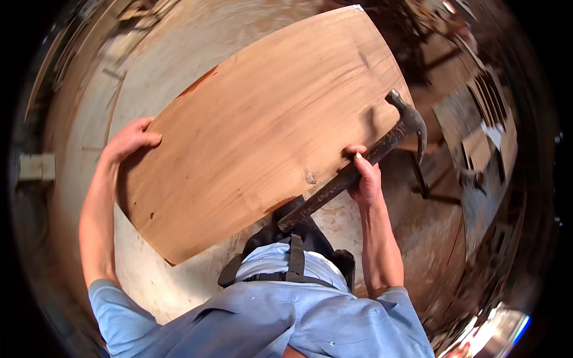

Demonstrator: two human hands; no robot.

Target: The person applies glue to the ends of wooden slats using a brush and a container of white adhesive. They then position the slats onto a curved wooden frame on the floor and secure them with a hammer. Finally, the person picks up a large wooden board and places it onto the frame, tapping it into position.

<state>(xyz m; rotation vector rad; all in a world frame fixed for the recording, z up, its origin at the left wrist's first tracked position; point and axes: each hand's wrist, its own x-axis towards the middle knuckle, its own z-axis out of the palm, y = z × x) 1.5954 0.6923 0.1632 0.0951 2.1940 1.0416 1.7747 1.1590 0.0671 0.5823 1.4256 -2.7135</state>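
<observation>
A broad wooden board (262, 131) with brown grain and a few knots spans the middle of the view, slanting up to the right in front of me. On its left edge lies my left hand (132, 139), thumb on the top face and the other fingers mostly hidden beyond the edge. My right hand (365, 179) is wrapped round the handle of a claw hammer (370, 152) and is also at the board's near right edge. The hammer's metal head points up and right over the board's right end. Its handle runs down toward my waist.
Below the board is a pale, dusty floor (161, 280). To the right stands a workbench or sheet (477, 143) with wood pieces on it, blurred. Scrap wood (140, 24) lies at the far left. A pale box-like block (37, 167) sits at the left rim.
</observation>
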